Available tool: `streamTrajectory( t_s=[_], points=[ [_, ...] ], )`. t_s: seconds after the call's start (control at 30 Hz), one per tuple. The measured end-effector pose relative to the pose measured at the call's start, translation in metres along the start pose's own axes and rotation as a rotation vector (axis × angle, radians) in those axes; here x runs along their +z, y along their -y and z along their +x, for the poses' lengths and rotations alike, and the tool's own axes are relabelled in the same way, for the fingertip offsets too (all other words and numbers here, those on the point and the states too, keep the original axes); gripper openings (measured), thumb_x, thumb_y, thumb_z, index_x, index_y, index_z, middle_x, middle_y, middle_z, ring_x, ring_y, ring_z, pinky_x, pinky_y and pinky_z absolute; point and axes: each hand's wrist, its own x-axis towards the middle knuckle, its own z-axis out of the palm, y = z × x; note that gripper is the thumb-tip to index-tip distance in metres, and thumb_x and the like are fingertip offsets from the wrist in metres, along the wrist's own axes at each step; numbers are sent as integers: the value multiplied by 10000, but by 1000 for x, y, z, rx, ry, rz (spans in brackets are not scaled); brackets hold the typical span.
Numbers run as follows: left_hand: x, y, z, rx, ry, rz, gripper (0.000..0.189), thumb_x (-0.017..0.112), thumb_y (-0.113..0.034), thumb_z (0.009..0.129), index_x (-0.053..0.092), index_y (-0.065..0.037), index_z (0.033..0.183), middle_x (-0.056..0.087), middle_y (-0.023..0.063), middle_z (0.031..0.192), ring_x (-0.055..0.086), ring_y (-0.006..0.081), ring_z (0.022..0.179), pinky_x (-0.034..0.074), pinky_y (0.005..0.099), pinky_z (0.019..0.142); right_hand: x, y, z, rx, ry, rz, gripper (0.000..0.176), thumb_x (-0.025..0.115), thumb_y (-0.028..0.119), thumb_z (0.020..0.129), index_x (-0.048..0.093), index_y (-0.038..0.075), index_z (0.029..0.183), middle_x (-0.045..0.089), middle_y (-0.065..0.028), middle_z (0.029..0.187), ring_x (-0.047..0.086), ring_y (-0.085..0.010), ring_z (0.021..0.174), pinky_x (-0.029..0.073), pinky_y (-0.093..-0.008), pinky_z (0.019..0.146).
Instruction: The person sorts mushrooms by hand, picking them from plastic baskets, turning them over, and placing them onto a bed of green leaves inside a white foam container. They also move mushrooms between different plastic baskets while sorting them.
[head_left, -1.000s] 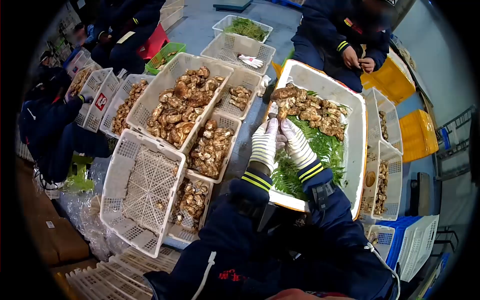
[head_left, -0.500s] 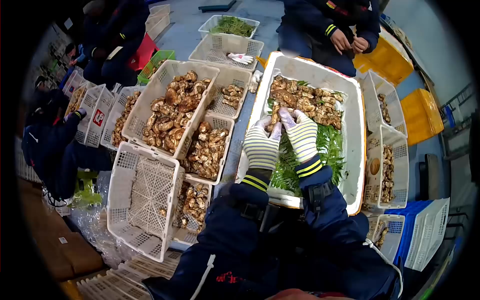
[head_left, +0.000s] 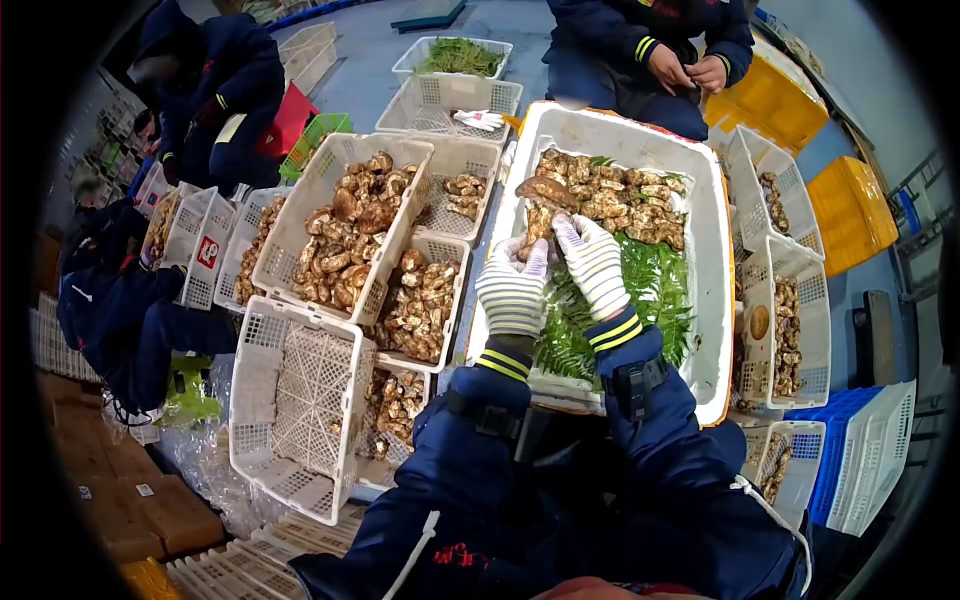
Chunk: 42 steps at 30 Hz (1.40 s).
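Observation:
Above the white foam box [head_left: 712,300], my left hand [head_left: 514,290] in a striped glove is closed on the stem of a large brown-capped mushroom [head_left: 546,194]. My right hand [head_left: 592,262], gloved the same way, is pinched near the mushroom's right side; its fingertips partly hide what they touch. Rows of mushrooms [head_left: 625,205] lie in the far part of the box. Green fern leaves [head_left: 655,290] cover the nearer part, under and beside my hands.
Left of the box stand plastic baskets of mushrooms [head_left: 345,235] and a tilted basket [head_left: 310,400]. More baskets [head_left: 787,330] stand at the right. A co-worker [head_left: 645,60] sits beyond the box; others [head_left: 215,100] are at the left. Blue crates [head_left: 835,450] stand lower right.
The mushroom at my hands now shows upright with its large cap in view. My left hand has shifted slightly left and down. The view has turned a little, and the left co-workers have moved.

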Motion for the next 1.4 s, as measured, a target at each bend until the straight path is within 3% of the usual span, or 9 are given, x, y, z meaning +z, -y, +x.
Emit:
streamTrajectory(
  t_s=[0.27,0.57,0.77,0.87,1.0,1.13,1.2,1.3,1.4],
  points=[
    [0,10,6,80,-22,-106,353,720,-254,911,664,52,1077,681,46,779,586,97,672,502,282,617,-7,-2,-8,-595,-381,-530,380,684,256,933,646,-36,1172,735,-144,1001,682,-181,823,536,-306,768],
    [-5,15,8,35,11,-31,336,728,-297,880,679,5,1020,701,132,805,646,217,691,528,330,695,25,50,-58,-602,-118,717,368,602,121,956,572,-110,1242,653,-162,990,539,-109,678,468,-198,640],
    [6,41,10,-88,83,-312,319,715,-246,889,651,12,1065,688,121,845,637,191,744,524,321,724,65,60,-81,-834,83,116,461,738,308,866,635,27,1216,705,-85,990,671,-202,805,520,-352,831],
    [15,51,8,-129,109,-400,307,702,-208,901,634,23,1091,670,102,849,609,163,743,514,302,716,78,112,-81,-877,743,-556,578,750,517,783,646,59,1120,706,-85,924,662,-268,888,415,-470,1004],
    [16,58,14,-184,141,-547,295,685,-157,916,611,38,1125,646,76,855,571,126,741,500,276,705,66,77,-75,-993,431,-338,538,760,376,797,647,38,1200,708,-99,933,672,-289,840,516,-367,800],
    [-5,23,20,22,-19,-159,277,674,-132,934,606,48,1134,613,30,794,522,78,680,467,253,618,41,22,-85,-553,-23,244,401,604,303,986,627,-19,1225,704,-116,976,656,-187,880,521,-323,829],
    [-14,11,20,-19,-26,-194,344,711,-256,901,671,34,1082,711,189,1004,670,230,915,515,339,849,30,9,-78,-396,-201,-7,407,493,294,1041,624,-44,1227,702,-126,953,656,-184,841,515,-332,856],
    [-31,-4,23,-42,-5,-464,247,694,-162,934,619,19,1085,623,13,784,529,41,636,438,184,549,21,1,-57,-240,-173,-12,422,490,320,1042,633,-36,1216,707,-116,879,655,-160,806,519,-305,795],
    [-73,-23,31,-58,-81,-454,344,697,-227,935,602,10,1167,649,32,853,612,84,702,495,197,590,13,-24,-42,-140,-46,160,403,486,309,1045,641,-27,1205,707,-94,866,644,-130,763,515,-264,746]
  ],
)
